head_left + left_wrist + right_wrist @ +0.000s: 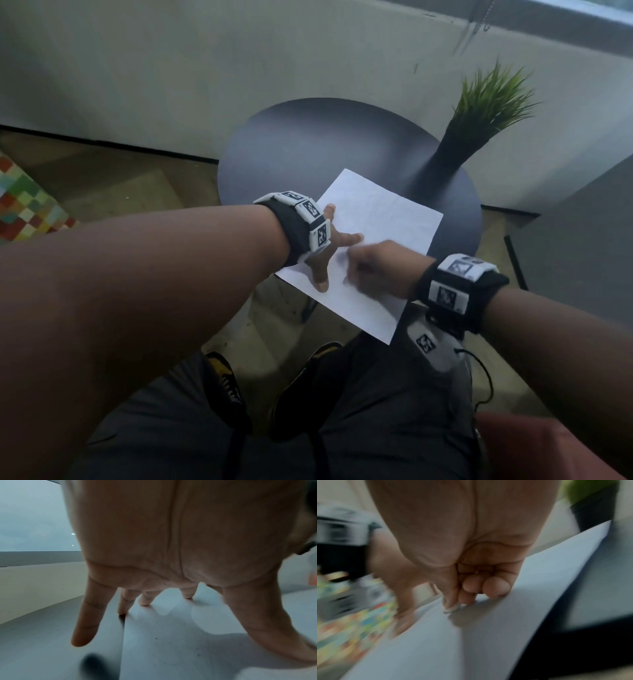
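Head view shows a white sheet of paper [387,219] lying flat on the round dark surface [308,144], its near corner jutting past the rim toward the person's lap. A plant in a tall black vase [479,113] stands well apart from the hands, at the far right of the same surface.

The work looks like the start of a fold or crease. The sheet is laid out and pinned, but no edge is turned over and no sharp crease shows, only faint wrinkles. By that reading nearly all of it is left: lifting an edge, bringing it across and pressing it down.

The left hand [317,258] holds the sheet in place. The left wrist view shows its fingers [87,615] straight and spread wide apart, with the middle tips planted on the paper. One tip stands right at the paper's left edge, while the outermost finger reaches down over the bare surface beside it. The thumb is splayed off to the other side, on the sheet.

The right hand [376,267] sits just beside the left, near the sheet's middle. Its fingers [496,586] are curled tight into the palm, the thumb tip and the knuckle side resting on the paper. That view is blurred, and no paper shows between thumb and fingers.
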Demonstrator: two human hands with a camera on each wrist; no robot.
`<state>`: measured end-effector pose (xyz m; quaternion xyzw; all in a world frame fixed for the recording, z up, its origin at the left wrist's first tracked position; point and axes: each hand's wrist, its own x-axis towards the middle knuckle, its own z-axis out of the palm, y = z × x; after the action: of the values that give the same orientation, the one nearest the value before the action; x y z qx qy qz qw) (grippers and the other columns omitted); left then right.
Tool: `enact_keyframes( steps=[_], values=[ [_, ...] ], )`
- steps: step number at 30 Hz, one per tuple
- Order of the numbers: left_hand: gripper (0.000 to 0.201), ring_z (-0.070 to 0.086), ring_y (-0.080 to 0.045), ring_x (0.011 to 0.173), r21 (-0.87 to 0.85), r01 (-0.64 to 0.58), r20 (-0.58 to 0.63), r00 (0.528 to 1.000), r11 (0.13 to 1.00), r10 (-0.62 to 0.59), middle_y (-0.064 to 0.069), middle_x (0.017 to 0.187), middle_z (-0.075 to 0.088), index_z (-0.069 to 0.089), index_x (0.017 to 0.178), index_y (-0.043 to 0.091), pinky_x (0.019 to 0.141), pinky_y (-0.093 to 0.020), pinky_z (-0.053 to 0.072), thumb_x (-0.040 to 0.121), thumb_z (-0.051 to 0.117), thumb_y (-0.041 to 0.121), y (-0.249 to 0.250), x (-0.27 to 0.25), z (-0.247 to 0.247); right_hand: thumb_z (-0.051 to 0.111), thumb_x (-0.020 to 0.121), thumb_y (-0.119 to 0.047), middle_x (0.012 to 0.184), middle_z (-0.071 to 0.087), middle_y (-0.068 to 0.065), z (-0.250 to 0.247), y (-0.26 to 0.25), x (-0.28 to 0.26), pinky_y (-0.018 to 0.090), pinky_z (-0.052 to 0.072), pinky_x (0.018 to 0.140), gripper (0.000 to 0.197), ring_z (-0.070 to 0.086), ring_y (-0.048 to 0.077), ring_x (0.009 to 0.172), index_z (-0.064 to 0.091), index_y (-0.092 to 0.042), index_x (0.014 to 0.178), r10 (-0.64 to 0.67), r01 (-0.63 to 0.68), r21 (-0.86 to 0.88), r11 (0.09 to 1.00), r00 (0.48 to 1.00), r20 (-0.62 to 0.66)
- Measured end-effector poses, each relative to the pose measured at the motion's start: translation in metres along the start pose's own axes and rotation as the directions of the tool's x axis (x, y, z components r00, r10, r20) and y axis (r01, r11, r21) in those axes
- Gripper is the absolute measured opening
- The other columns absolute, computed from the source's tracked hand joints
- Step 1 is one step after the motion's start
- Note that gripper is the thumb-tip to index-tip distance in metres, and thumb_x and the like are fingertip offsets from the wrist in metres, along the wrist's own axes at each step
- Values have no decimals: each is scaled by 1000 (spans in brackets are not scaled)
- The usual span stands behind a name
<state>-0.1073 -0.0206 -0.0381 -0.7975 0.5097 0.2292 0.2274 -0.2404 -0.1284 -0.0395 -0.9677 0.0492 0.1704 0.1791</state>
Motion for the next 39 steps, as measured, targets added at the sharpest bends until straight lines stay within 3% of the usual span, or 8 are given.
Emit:
enact_keyframes(
  steps=[3,7,11,16,21,27,32,39],
  values=[
    [126,19,-53,144,-7,7,-17,1000,1000,-7,-20,163,-9,-7,149,61,109,-59,32,61,82,68,3,-2,0,62,87,-30,91,63,-1,-15,41,8,29,43,71,11,59,22,90,61,-19,91,319,-305,106,946,934,-160],
    [115,17,-45,146,-79,-3,-75,997,997,-3,-10,165,3,3,151,59,110,-61,32,61,72,78,4,-3,2,57,90,-35,92,62,3,-10,53,13,31,42,67,15,57,23,84,55,-20,92,405,-383,146,912,897,-176],
    [110,19,-41,146,-125,-29,-166,986,992,8,-9,164,9,11,149,56,107,-63,33,56,57,93,6,-5,15,52,90,-34,90,61,5,-7,41,9,35,49,71,13,58,27,84,50,-22,92,338,-330,72,941,922,-191],
    [113,9,-47,148,-127,-26,-152,988,992,7,-12,165,3,12,148,52,107,-70,29,54,66,87,5,-5,16,58,89,-29,78,58,-3,1,-2,-4,32,48,70,7,53,20,74,55,-23,88,-57,60,-98,993,998,37],
    [117,0,-44,151,-118,-9,-117,993,993,-5,-10,167,-7,-1,150,58,111,-72,19,60,69,83,0,-6,17,53,90,-32,90,63,6,-16,30,7,36,50,72,10,57,26,82,51,-22,90,294,-297,1,955,943,-156],
    [126,-3,-45,151,-65,-18,-42,999,998,15,-10,167,-15,-9,151,58,112,-69,16,60,77,76,-9,-6,12,52,91,-30,85,63,1,11,-12,-6,30,48,68,10,57,22,79,54,-21,93,0,-3,-76,997,999,-43],
    [125,1,-49,150,-43,11,-4,1000,999,-11,-13,166,-16,-10,148,62,111,-66,24,62,79,70,-1,-6,4,52,88,-35,80,60,0,-5,20,9,34,51,69,9,57,25,77,51,-26,88,284,-278,57,959,938,-198],
    [130,-8,-49,150,-56,31,23,999,998,-30,-11,165,-24,-12,147,63,116,-66,20,58,83,64,-1,-2,6,54,89,-25,76,58,-8,3,-7,-1,24,42,65,4,56,17,75,57,-26,90,110,-110,5,994,993,-36]
  ],
)
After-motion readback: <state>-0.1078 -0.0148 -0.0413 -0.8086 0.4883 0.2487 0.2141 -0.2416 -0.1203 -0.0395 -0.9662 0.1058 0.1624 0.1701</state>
